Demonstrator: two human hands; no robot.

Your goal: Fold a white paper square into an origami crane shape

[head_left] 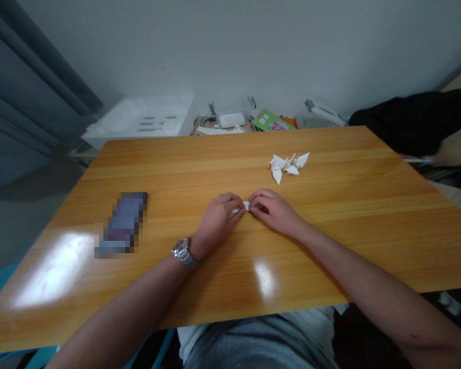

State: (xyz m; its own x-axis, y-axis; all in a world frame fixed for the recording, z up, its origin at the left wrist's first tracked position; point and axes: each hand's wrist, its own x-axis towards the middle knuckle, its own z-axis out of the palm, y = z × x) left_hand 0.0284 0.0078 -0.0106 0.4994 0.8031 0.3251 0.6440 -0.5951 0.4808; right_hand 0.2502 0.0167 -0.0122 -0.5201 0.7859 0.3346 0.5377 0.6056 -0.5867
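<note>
Near the middle of the wooden table (169,174), a small piece of white paper (247,205) is pinched between my two hands. My left hand (221,218), with a metal watch on the wrist, has its thumb and fingers closed on the paper's left end. From the other side, my right hand (276,210) grips the right end with thumb and fingertips. Most of the paper is covered by my fingers, so its folded shape is hard to make out. Beyond my right hand lie white folded paper cranes (288,165), close together.
A blurred-out phone-like object (125,223) lies on the table's left side. Behind the far edge stand a white plastic crate (153,113), a green booklet (272,121) and assorted items. Dark cloth (411,120) is heaped at the right; a grey curtain (23,87) hangs at left.
</note>
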